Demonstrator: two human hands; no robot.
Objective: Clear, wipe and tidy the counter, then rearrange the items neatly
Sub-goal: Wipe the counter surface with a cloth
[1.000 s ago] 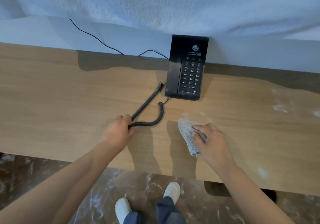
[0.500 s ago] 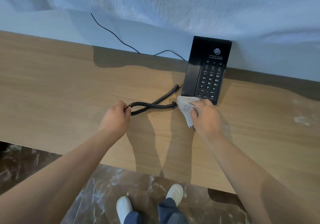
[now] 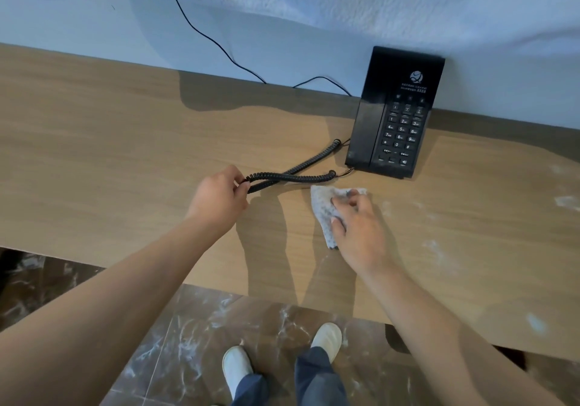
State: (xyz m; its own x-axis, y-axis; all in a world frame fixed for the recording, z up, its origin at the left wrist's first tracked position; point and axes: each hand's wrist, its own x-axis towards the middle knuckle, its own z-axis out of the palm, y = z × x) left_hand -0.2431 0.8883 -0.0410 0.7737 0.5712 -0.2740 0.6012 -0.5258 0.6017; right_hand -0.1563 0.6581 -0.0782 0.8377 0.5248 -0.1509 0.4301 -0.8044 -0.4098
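On the counter (image 3: 94, 142), left hand (image 3: 219, 198) pinches coiled cord (image 3: 292, 175); right hand (image 3: 357, 226) presses cloth (image 3: 321, 208).

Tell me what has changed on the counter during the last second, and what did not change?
The right hand pushed the cloth up to the foot of the phone, then drew it back a little toward the counter's near edge. The left hand pulled the coiled cord straighter, off to the left. Both hands kept their hold; the phone stayed against the wall.
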